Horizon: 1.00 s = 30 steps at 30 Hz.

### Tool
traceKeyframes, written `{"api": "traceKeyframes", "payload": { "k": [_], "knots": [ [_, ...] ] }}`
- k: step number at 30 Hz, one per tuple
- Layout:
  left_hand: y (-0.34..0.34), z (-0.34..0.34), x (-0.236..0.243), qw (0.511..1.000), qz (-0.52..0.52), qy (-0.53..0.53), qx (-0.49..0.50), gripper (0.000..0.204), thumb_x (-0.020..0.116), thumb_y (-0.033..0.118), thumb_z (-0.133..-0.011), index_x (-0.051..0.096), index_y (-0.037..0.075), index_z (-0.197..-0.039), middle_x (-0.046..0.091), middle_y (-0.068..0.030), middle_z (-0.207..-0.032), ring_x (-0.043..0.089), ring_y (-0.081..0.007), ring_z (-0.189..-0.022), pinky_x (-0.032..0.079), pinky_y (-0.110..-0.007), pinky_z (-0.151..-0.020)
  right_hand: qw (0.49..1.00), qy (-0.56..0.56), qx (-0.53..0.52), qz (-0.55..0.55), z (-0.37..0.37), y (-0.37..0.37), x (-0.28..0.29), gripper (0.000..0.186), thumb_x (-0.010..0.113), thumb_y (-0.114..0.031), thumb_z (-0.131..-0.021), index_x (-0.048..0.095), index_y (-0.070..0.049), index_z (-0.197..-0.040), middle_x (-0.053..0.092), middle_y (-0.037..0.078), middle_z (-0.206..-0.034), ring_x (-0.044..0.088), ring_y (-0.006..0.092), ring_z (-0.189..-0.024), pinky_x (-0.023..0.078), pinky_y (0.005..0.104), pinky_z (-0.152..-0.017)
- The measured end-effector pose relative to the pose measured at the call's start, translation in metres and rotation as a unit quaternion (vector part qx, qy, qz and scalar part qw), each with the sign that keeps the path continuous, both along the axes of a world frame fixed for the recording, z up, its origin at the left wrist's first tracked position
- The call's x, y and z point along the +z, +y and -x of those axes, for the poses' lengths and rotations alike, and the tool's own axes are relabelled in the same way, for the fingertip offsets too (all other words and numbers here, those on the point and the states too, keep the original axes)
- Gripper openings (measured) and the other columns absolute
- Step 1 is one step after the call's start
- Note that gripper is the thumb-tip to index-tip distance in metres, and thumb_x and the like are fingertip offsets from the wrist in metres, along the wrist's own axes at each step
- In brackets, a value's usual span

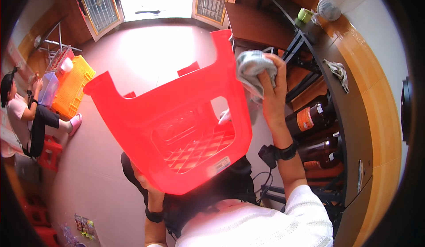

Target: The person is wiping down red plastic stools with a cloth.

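A red plastic stool is tilted in front of me over my lap, its legs pointing up and away. My left hand grips the stool's lower left edge, with part of the fingers hidden behind the plastic. At the upper right, my right hand is closed around a bunched grey-white cloth. The cloth is beside the stool's right leg; whether it touches the plastic I cannot tell.
At the left sits another person beside an orange crate and a translucent bin. Dark tables, large brown bottles and a fan line the right. Small packets lie on the floor lower left.
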<state>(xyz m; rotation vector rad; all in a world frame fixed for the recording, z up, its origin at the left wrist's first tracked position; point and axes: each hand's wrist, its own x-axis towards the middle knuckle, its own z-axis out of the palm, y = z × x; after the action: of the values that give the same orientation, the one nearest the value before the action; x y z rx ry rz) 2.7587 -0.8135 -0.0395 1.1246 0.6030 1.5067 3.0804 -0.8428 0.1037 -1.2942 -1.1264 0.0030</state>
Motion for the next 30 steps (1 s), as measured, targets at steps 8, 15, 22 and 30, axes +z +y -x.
{"api": "traceKeyframes", "payload": {
  "k": [8, 15, 22, 30],
  "knots": [
    [-0.002, -0.013, 0.027, 0.994, -0.024, 0.103, -0.024, 0.076, 0.041, 0.062, -0.088, 0.037, 0.003, -0.135, 0.045, -0.0110, -0.132, 0.046, -0.0250, -0.120, 0.041, -0.042, -0.098, 0.948, -0.315, 0.010, 0.035, 0.046, 0.004, 0.032, 0.036, 0.059, -0.013, -0.089, 0.050, -0.009, -0.124, 0.054, 0.011, -0.115, 0.051, 0.0250, -0.108, 0.041, 0.0346, -0.090],
    [-0.012, -0.042, 0.064, 0.985, -0.035, 0.159, -0.054, 0.082, 0.044, 0.069, -0.085, 0.041, 0.001, -0.131, 0.050, -0.0109, -0.123, 0.051, -0.0210, -0.112, 0.044, -0.036, -0.090, 0.895, -0.433, 0.098, -0.036, 0.092, -0.014, 0.042, 0.041, 0.073, -0.021, -0.070, 0.064, -0.024, -0.110, 0.056, 0.001, -0.109, 0.055, 0.0208, -0.102, 0.043, 0.0335, -0.086],
    [0.006, -0.028, 0.049, 0.994, -0.044, 0.061, -0.075, 0.067, 0.051, 0.057, -0.088, 0.046, 0.002, -0.126, 0.054, -0.0063, -0.114, 0.053, -0.0165, -0.104, 0.045, -0.034, -0.087, 0.923, -0.380, -0.015, 0.056, 0.022, -0.032, 0.030, 0.045, 0.066, -0.006, -0.072, 0.059, -0.019, -0.114, 0.055, 0.006, -0.111, 0.054, 0.0255, -0.099, 0.044, 0.0373, -0.083],
    [0.028, -0.013, 0.038, 0.993, 0.034, 0.107, -0.036, 0.070, 0.041, 0.060, -0.090, 0.043, 0.002, -0.130, 0.052, -0.0099, -0.121, 0.051, -0.0212, -0.111, 0.044, -0.037, -0.092, 0.965, 0.213, 0.119, 0.100, -0.001, -0.047, -0.005, 0.049, 0.053, 0.003, -0.081, 0.046, -0.010, -0.128, 0.054, 0.006, -0.107, 0.054, 0.0139, -0.097, 0.044, 0.0270, -0.083]
  ]
}}
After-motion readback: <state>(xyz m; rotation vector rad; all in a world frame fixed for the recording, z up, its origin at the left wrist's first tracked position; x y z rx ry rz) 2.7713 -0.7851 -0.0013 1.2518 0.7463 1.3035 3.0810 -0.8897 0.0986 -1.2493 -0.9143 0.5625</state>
